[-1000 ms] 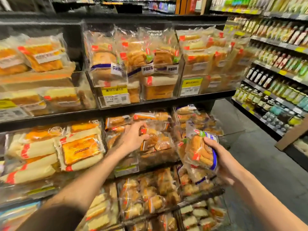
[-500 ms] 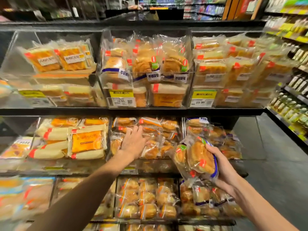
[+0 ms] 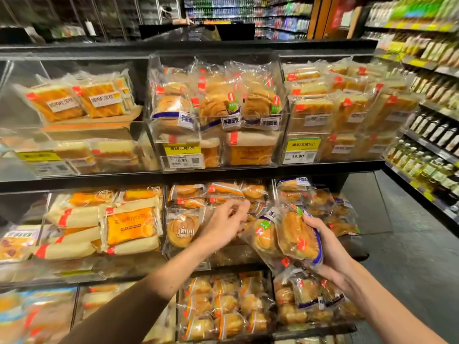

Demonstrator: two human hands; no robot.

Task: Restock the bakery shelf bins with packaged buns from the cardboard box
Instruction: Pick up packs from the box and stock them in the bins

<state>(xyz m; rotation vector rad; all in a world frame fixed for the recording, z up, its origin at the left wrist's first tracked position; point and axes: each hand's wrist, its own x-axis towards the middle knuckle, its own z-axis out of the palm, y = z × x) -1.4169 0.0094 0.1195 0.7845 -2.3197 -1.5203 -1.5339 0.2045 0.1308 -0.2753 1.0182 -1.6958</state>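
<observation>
**Buns up at the middle shelf, right hand has them**

We're facing the bakery shelves, and the right hand (image 3: pixel 330 249) has the buns (image 3: pixel 294 233). It looks like two clear packs, one with a green sticker. The palm is behind them and the fingers wrap round their right edge in a firm grip. The packs are tilted and held in the air in front of the middle shelf. They sit just right of the centre bin (image 3: pixel 231 255) and left of the right bin (image 3: pixel 372 214), which is already heaped with packs.

Now the left hand (image 3: pixel 223 225), coming out of a dark sleeve (image 3: pixel 119 316). It's in front of the centre bin, level with the round buns stacked there. The fingers are loosely curled with nothing in them. The hand is blurred, so I can't tell whether the fingertips touch the packs behind. It's near the held buns but apart from them.

Up top, the clear top bin (image 3: pixel 218 167) stands packed with bread behind a yellow price tag (image 3: pixel 182 155). The bottom shelf below the hands is stocked too. Bottles (image 3: pixel 427 135) line the racks off to the right, across the grey floor (image 3: pixel 409 269).
</observation>
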